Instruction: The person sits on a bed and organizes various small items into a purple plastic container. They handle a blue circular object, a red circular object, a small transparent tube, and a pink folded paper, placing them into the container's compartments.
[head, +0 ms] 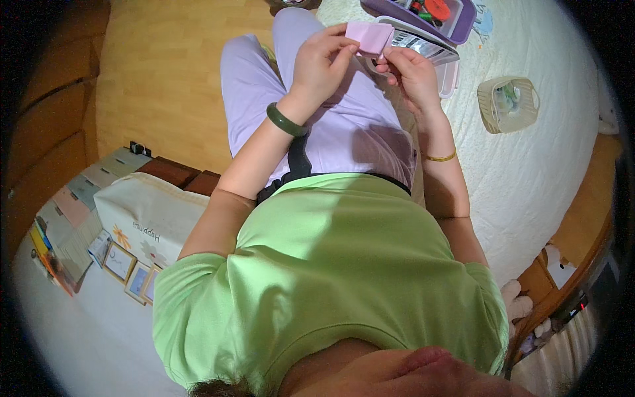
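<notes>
A small folded piece of pink fabric (369, 38) is stretched between both hands above my lap. On the left, my left hand (325, 62) pinches its left edge between thumb and fingers, with a dark green bangle on that wrist. My right hand (409, 72) grips the lower right corner between thumb and forefinger; its other fingers are curled, and whether they hold anything else cannot be told. Just behind the fabric, a clear plastic box (421, 47) with dark-and-white contents is partly hidden by the hands.
A purple tray (465, 25) with thread spools and a red-orange item lies on the white bedspread (521, 188). Farther right stands a beige plastic basket (510, 127) with small items inside. Storage boxes (74, 201) and small picture frames (119, 262) are at the lower left.
</notes>
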Demonstrator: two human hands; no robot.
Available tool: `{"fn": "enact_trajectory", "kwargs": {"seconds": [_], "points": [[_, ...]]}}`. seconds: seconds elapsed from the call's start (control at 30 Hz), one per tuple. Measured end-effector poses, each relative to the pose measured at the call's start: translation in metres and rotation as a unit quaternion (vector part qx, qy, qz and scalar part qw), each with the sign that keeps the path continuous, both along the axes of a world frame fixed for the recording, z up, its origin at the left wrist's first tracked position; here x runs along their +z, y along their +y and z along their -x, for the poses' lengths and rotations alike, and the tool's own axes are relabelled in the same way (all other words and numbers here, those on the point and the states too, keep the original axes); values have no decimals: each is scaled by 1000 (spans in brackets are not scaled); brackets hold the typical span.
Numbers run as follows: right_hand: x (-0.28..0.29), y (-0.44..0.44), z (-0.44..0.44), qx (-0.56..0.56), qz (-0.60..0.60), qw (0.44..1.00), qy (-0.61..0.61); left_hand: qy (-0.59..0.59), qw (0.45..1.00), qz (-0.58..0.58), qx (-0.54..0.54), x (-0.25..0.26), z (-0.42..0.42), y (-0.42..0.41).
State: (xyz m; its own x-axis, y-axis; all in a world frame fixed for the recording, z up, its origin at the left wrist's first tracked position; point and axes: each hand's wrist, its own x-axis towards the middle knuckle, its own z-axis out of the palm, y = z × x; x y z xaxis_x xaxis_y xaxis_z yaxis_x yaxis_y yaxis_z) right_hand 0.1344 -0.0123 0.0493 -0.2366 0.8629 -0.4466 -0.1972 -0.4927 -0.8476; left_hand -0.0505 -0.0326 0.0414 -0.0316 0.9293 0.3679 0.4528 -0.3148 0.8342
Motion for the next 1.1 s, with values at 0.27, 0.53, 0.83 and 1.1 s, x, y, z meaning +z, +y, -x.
{"fn": "enact_trajectory", "kwargs": {"seconds": [0.27, 0.53, 0.83, 1.1], "points": [[-3, -3, 12, -35, -140, 971, -188, -368, 899, 222, 90, -21, -2, 2], [13, 3, 31, 13, -476, 794, -376, -367, 892, 255, 62, -12, 2, 2], [6, 2, 31, 103, -286, 937, -170, -618, 712, 335, 0, -15, 5, 5], [-12, 29, 6, 4, -67, 998, 8, -639, 668, 380, -38, -5, 29, 15]]}}
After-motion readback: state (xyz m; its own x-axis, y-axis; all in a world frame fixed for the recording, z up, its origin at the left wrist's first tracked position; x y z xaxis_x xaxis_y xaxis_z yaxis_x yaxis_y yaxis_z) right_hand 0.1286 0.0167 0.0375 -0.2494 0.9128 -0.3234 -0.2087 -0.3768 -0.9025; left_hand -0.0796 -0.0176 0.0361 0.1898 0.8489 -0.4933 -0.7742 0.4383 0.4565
